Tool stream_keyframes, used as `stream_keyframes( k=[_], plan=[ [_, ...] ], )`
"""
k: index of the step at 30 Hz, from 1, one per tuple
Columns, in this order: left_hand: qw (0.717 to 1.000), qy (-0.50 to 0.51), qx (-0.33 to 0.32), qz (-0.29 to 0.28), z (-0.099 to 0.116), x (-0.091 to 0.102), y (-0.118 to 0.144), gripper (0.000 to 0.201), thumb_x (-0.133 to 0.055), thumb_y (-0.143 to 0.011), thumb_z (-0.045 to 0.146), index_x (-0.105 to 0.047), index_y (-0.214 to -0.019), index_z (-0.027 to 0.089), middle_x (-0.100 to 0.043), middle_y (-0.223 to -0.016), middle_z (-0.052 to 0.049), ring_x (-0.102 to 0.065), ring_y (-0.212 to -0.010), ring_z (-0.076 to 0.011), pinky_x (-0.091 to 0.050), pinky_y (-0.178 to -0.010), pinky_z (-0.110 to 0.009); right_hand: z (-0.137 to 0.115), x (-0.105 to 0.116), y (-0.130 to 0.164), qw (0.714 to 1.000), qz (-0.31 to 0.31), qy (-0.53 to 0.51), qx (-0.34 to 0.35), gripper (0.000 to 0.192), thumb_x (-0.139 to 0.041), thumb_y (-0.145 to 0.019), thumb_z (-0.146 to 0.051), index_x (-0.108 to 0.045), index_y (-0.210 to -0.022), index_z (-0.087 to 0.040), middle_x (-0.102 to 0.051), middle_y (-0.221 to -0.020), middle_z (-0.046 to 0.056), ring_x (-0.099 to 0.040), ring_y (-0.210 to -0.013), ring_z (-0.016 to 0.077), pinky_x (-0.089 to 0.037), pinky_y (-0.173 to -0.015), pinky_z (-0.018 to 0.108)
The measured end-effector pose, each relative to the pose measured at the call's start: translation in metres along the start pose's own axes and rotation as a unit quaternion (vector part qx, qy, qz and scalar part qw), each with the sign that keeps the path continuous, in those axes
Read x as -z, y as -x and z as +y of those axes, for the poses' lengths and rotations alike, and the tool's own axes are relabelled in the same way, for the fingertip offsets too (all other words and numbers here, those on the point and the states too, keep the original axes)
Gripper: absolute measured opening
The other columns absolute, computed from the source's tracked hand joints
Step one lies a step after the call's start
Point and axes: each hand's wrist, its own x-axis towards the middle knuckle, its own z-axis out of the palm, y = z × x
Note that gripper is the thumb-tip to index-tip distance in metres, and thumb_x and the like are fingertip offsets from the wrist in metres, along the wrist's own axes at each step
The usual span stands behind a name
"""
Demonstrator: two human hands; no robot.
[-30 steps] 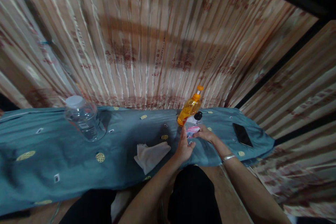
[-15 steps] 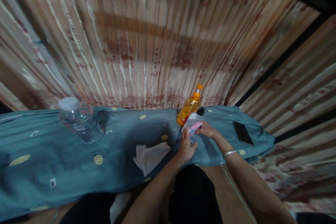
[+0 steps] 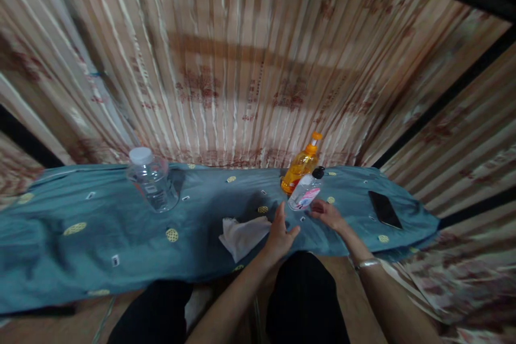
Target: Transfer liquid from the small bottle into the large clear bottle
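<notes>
A clear bottle with a black top and a pink label (image 3: 306,193) stands on the blue-green cloth cover. Just left of and below it, my left hand (image 3: 279,234) is open, thumb spread from the fingers, holding nothing. To the bottle's lower right is my right hand (image 3: 327,215), its fingers loosely bent and apart with nothing in them; a small gap seems to separate it from the bottle. Close behind stands an orange pump bottle (image 3: 299,171) with orange liquid. A crumpled white cloth (image 3: 244,237) lies left of my left hand.
A large clear plastic jar with a white lid (image 3: 155,185) stands at the left on the patterned cover (image 3: 133,247). A black phone (image 3: 385,209) lies at the right. Behind the surface hangs a pleated curtain (image 3: 226,91), and my knees are below its front edge.
Both hands have come away from the clear bottle, which stays beside the orange one. The view has shifted, so the things appear farther right.
</notes>
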Motion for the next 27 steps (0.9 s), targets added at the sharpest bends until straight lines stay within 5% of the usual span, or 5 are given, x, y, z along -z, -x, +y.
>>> stream_keyframes(
  k=[9,18,22,24,27],
  plan=[
    [0.996,0.042,0.029,0.068,0.02,0.075,0.061,0.052,-0.072,-0.096,0.041,-0.059,-0.143,0.022,-0.059,-0.15,-0.014,-0.063,-0.129,-0.0317,-0.057,-0.106,-0.057,-0.007,-0.013,0.067,0.999,0.022,0.027,-0.001,0.027,-0.078,-0.073,-0.041,-0.079,-0.092,-0.022,-0.085,-0.087,0.009,-0.083,-0.091,0.0328,-0.066,-0.087,0.045],
    [0.986,0.04,0.015,0.163,0.04,0.129,0.09,0.047,-0.071,-0.097,0.042,-0.062,-0.137,0.02,-0.066,-0.137,-0.012,-0.069,-0.116,-0.0276,-0.062,-0.097,-0.051,-0.053,-0.034,0.101,0.996,-0.005,0.047,0.077,0.031,-0.064,-0.086,-0.034,-0.08,-0.11,-0.021,-0.086,-0.1,0.01,-0.082,-0.096,0.0314,-0.064,-0.09,0.042],
    [0.965,0.015,-0.004,0.262,0.039,0.182,0.096,0.047,-0.071,-0.097,0.042,-0.061,-0.137,0.02,-0.065,-0.138,-0.012,-0.068,-0.118,-0.0282,-0.061,-0.098,-0.052,-0.09,-0.07,0.103,0.987,-0.056,0.063,0.14,0.037,-0.066,-0.09,-0.028,-0.076,-0.125,-0.022,-0.084,-0.115,0.011,-0.08,-0.107,0.0298,-0.061,-0.101,0.044],
    [0.947,-0.01,-0.005,0.32,0.035,0.216,0.101,0.047,-0.071,-0.097,0.042,-0.061,-0.138,0.02,-0.065,-0.139,-0.012,-0.068,-0.119,-0.0284,-0.061,-0.099,-0.053,-0.108,-0.096,0.105,0.958,-0.128,0.125,0.225,0.042,-0.058,-0.097,-0.025,-0.071,-0.135,-0.017,-0.079,-0.129,0.017,-0.076,-0.12,0.0316,-0.057,-0.108,0.049],
    [0.912,-0.062,-0.002,0.406,0.031,0.263,0.104,0.051,-0.072,-0.096,0.042,-0.059,-0.142,0.022,-0.06,-0.147,-0.013,-0.064,-0.127,-0.0315,-0.058,-0.104,-0.057,-0.124,-0.136,0.109,0.94,-0.177,0.14,0.256,0.054,-0.075,-0.088,-0.029,-0.069,-0.14,-0.017,-0.07,-0.145,0.019,-0.065,-0.138,0.0361,-0.049,-0.119,0.053]
  ],
)
